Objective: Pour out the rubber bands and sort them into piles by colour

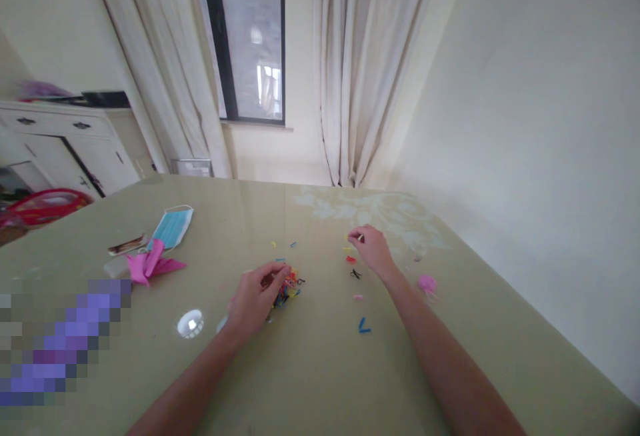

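Small rubber bands in mixed colours form a pile (288, 291) at the middle of the table. My left hand (254, 297) rests against its left side, thumb and fingers pressed together; what they hold, if anything, is hidden. Farther right, my right hand (373, 248) pinches a small yellow rubber band (347, 237) just over the table. Sorted by colour, a column runs toward me from there: a yellow band (347, 249), red bands (351, 259), black bands (355, 274), a pink band (358, 297) and blue bands (365, 327). A few loose bands lie behind the pile.
A pink bundle (427, 284) lies right of my right forearm. On the left are a blue face mask (172, 228), a folded pink piece (153, 265) and a blurred-out purple object (70, 343). A wall (550, 156) borders the table's right side.
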A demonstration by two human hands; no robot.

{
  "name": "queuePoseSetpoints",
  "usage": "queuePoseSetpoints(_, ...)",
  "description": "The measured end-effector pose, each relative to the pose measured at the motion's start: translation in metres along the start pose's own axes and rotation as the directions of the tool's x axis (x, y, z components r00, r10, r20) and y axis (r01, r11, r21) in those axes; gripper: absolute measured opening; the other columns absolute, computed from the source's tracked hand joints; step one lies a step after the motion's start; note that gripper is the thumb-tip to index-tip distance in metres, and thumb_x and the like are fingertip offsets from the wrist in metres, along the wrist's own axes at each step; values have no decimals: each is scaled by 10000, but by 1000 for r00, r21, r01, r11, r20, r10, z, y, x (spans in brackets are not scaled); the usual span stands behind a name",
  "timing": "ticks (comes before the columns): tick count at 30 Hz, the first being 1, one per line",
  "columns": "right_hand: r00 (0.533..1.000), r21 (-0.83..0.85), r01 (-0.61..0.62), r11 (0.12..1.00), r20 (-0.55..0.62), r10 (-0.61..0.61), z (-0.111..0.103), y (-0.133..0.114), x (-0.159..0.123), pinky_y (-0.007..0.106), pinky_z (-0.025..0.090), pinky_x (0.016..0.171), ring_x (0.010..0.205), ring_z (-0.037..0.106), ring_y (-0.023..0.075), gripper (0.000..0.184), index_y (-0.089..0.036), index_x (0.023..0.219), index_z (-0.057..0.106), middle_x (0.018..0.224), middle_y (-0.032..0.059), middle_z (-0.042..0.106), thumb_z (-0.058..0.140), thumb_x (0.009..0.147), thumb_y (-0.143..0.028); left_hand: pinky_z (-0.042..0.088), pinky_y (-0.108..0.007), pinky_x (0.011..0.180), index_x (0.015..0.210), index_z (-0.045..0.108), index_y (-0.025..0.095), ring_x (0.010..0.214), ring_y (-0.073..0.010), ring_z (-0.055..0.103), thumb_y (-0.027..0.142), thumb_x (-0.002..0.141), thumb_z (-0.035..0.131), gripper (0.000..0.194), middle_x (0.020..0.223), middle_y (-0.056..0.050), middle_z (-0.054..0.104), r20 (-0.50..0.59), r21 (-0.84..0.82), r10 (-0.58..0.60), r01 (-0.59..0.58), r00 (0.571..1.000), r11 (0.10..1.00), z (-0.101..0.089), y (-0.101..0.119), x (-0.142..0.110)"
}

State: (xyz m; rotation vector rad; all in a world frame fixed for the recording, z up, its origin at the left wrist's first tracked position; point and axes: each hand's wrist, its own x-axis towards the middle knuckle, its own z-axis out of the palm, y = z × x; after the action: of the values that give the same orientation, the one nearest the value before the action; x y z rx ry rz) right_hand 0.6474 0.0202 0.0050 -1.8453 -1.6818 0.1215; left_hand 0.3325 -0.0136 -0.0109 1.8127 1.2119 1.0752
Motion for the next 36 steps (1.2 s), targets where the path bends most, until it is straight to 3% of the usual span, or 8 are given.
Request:
queuePoseSetpoints(8,996,-97,-74,993,43,79,15,14,-7,310,475,763,841,685,216,182,-184,873,823,973,112,761,651,910,-137,535,-304,739,998,800,239,747,-185,704,494,990,557,352,970,-27,821,-10,268,144,-137,989,954,-3,-8,-1)
queuePoseSetpoints(15,981,25,102,994,160,-105,15,-38,-15,262,490,767,768,668,152,123,-218,964,840,962,64,770,727,917,-207,520,-291,700,993,804,238,673,-179,676,477,989,562,340,881,-24,814,-25,302,159,-144,987,942,-6,-3,-1)
queuePoseSetpoints(16,957,74,162,984,233,-175,19,-49,-21,243,487,738,735,662,137,89,-228,937,842,917,40,772,767,890,-219,518,-291,696,991,805,238,665,-179,673,475,988,564,337,874,-25,812,-25,306,163,-148,986,940,-6,-2,-1)
queuePoseSetpoints(18,832,191,301,934,426,-355,29,-69,-32,242,462,685,715,651,141,90,-216,934,843,872,35,770,792,862,-202,520,-292,699,974,803,237,669,-183,678,471,987,571,330,870,-29,812,-28,314,177,-159,984,936,-7,-2,-2)
queuePoseSetpoints(20,744,217,356,909,523,-416,39,-82,-43,245,439,658,713,645,151,149,-226,962,847,861,30,770,809,829,-170,527,-296,724,959,798,237,709,-195,698,462,987,575,317,884,-35,813,-38,319,193,-171,980,932,-7,-3,-2)
queuePoseSetpoints(22,722,217,350,911,558,-410,45,-88,-51,245,433,655,722,648,157,188,-241,983,848,874,25,774,814,818,-159,536,-305,766,961,794,239,767,-207,715,445,988,575,302,909,-40,814,-40,319,202,-180,978,931,-7,-4,-2)
queuePoseSetpoints(27,718,245,330,912,561,-411,45,-87,-54,241,436,666,725,657,155,122,-234,903,842,834,10,771,781,851,-142,536,-331,819,989,795,228,815,-220,713,430,988,579,296,947,-54,812,-29,310,196,-178,980,934,-5,-5,-2)
queuePoseSetpoints(36,809,339,176,924,485,-333,27,-95,-50,240,472,666,677,690,144,71,-196,878,810,732,5,760,786,861,-131,513,-326,780,974,791,222,754,-200,668,428,993,569,304,897,-51,794,3,297,220,-210,976,931,-5,-3,-2)
